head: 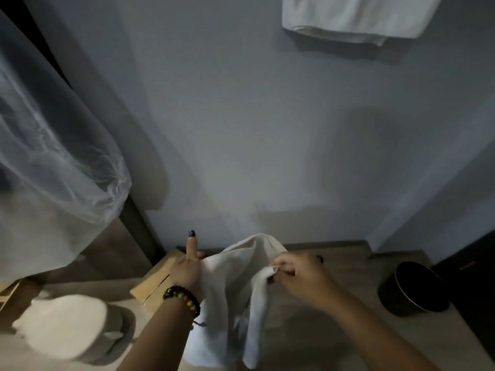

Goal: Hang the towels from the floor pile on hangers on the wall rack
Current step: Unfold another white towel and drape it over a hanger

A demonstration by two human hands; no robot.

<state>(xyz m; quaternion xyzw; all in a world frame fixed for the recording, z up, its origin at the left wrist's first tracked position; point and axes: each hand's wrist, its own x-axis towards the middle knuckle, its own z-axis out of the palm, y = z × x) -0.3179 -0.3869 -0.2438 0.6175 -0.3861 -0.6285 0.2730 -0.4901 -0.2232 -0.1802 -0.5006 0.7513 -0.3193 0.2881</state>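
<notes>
Two hands on white towel (230, 285) — edge pinched by right hand (297, 277); cloth gripped by left hand (186, 271), index finger straight — another towel (359, 17) hung on wall

Both hands hold a white towel (230, 285) up off the floor. Left hand (186, 271) grips its left edge, index finger (191, 243) sticking up (dark nail). Right hand (300, 274) pinches a fold at its fingertips (277, 266); cloth droops below them. Another towel (356, 20) hangs high above.
</notes>
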